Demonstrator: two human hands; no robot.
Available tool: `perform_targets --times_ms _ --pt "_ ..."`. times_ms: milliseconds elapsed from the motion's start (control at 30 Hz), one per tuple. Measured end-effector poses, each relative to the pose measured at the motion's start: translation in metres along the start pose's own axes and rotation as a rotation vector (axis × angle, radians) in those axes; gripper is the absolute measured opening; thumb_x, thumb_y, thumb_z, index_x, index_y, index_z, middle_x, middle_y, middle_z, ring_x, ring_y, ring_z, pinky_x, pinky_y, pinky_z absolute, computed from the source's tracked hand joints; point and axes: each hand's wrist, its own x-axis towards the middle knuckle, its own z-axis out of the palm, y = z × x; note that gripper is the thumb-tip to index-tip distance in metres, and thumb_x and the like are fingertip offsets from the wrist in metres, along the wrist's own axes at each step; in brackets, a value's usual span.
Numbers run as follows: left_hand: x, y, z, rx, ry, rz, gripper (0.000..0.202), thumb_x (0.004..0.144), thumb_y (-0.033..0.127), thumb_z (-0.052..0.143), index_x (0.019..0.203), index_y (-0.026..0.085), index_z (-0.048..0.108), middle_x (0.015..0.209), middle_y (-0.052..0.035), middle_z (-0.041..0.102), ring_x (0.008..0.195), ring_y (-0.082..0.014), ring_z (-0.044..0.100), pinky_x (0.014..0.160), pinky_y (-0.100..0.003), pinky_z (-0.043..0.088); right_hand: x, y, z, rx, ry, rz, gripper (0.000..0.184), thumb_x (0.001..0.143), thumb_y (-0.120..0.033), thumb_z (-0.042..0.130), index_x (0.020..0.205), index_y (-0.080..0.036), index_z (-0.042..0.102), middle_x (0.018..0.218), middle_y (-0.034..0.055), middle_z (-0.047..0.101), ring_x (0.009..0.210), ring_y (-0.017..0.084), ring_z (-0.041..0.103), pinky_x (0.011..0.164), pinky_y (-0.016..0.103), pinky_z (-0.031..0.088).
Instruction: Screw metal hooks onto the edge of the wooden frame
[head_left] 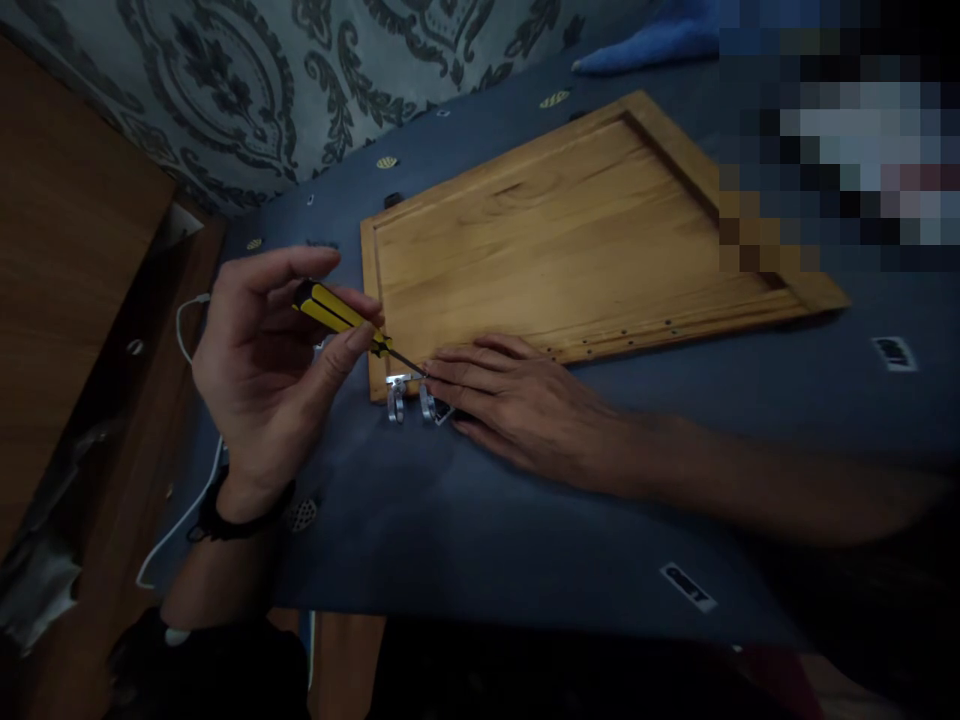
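Note:
My left hand (281, 360) pinches the yellow-and-black handle of a screwdriver (330, 308) between thumb and fingers. Its thin shaft slants down to a metal hinge (405, 390) at the near left corner of a framed wooden panel (540, 230). My right hand (517, 400) lies flat across the panel's near edge, fingers stretched out, with the fingertips beside the screwdriver tip and the hinge. Those fingertips partly hide the tip, so whether it sits in a screw cannot be made out. Several small dark holes run along the near edge, right of my hand.
Under the panel spreads a dark blue patterned cloth (525, 540). A white cable (180, 525) runs along its left side by a wooden surface (67, 250). Patterned wallpaper (300, 80) rises behind. At the far right lies a blue item (649, 42), beside a pixelated patch.

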Motion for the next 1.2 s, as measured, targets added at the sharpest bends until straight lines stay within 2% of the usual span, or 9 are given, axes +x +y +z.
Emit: perform_targets --times_ms 100,233,367,500,733,800,933,1100,1200 --pt "0.0020 0.0029 0.0002 0.005 0.068 0.020 0.037 0.086 0.017 0.080 0.118 0.032 0.069 0.098 0.0021 0.072 0.091 -0.0196 0.077 0.079 -0.039 0.071 -0.0001 -0.0003 0.0006 0.016 0.002 0.016 0.042 0.105 -0.023 0.044 0.143 -0.014 0.060 0.142 0.0138 0.067 0.137 0.028 0.056 0.114 0.054 0.043" --pt "0.0057 0.0055 -0.0007 0.017 0.147 0.106 0.035 0.084 0.015 0.082 0.115 0.023 0.069 0.098 0.0029 0.068 0.088 -0.0161 0.077 0.076 -0.037 0.070 -0.0011 -0.0002 0.0016 0.013 0.016 0.013 0.040 0.105 -0.023 0.045 0.142 -0.013 0.060 0.142 0.0122 0.067 0.137 0.026 0.056 0.116 0.051 0.042" --pt "0.0042 0.0046 0.0005 -0.003 0.085 0.112 0.041 0.083 0.006 0.081 0.117 0.026 0.070 0.103 0.0022 0.069 0.089 -0.0149 0.076 0.075 -0.031 0.069 -0.0016 0.0002 0.0019 -0.005 0.029 -0.003 0.040 0.106 -0.024 0.044 0.141 -0.011 0.060 0.142 0.0130 0.067 0.137 0.026 0.057 0.116 0.050 0.041" --pt "0.0002 0.0038 0.0017 -0.002 0.067 0.056 0.042 0.085 0.009 0.080 0.118 0.033 0.071 0.117 0.0037 0.066 0.093 -0.0154 0.075 0.077 -0.033 0.070 -0.0011 0.0000 0.0010 -0.007 0.021 0.008 0.040 0.106 -0.024 0.044 0.141 -0.013 0.061 0.143 0.0119 0.067 0.137 0.026 0.057 0.115 0.050 0.042" --pt "0.0004 -0.0034 0.0009 0.029 0.006 0.089 0.044 0.087 0.011 0.078 0.123 0.036 0.069 0.116 0.0038 0.066 0.092 -0.0147 0.075 0.080 -0.032 0.070 -0.0007 0.0005 0.0023 -0.009 0.018 0.005 0.042 0.107 -0.025 0.042 0.143 -0.014 0.059 0.142 0.0127 0.067 0.137 0.026 0.057 0.114 0.050 0.042" --pt "0.0005 -0.0045 0.0009 0.043 -0.002 0.103 0.042 0.088 0.016 0.079 0.123 0.036 0.068 0.115 0.0038 0.066 0.092 -0.0148 0.076 0.080 -0.031 0.070 -0.0008 0.0006 0.0028 -0.012 0.025 0.001 0.042 0.107 -0.025 0.042 0.143 -0.013 0.058 0.142 0.0127 0.067 0.137 0.026 0.057 0.113 0.050 0.042" --pt "-0.0006 -0.0019 0.0016 0.105 0.009 0.028 0.036 0.088 0.033 0.080 0.121 0.040 0.067 0.117 0.0031 0.065 0.096 -0.0189 0.077 0.081 -0.037 0.069 -0.0005 -0.0007 0.0006 -0.022 0.023 -0.009 0.042 0.106 -0.024 0.043 0.142 -0.010 0.059 0.142 0.0130 0.067 0.135 0.027 0.057 0.114 0.049 0.042" --pt "-0.0016 -0.0005 0.0011 0.122 -0.005 0.004 0.034 0.091 0.033 0.077 0.122 0.039 0.065 0.117 0.0018 0.065 0.097 -0.0202 0.076 0.082 -0.039 0.067 0.0005 -0.0032 -0.0049 -0.019 -0.019 0.004 0.041 0.107 -0.022 0.042 0.140 -0.008 0.061 0.142 0.0125 0.067 0.136 0.028 0.056 0.115 0.048 0.041" --pt "-0.0016 -0.0028 -0.0003 0.174 -0.009 0.017 0.035 0.091 0.035 0.077 0.124 0.038 0.065 0.116 -0.0005 0.065 0.097 -0.0212 0.074 0.076 -0.039 0.067 0.0004 -0.0029 -0.0046 -0.013 -0.039 0.011 0.042 0.107 -0.022 0.042 0.143 -0.008 0.058 0.145 0.0114 0.065 0.137 0.028 0.056 0.116 0.049 0.040"
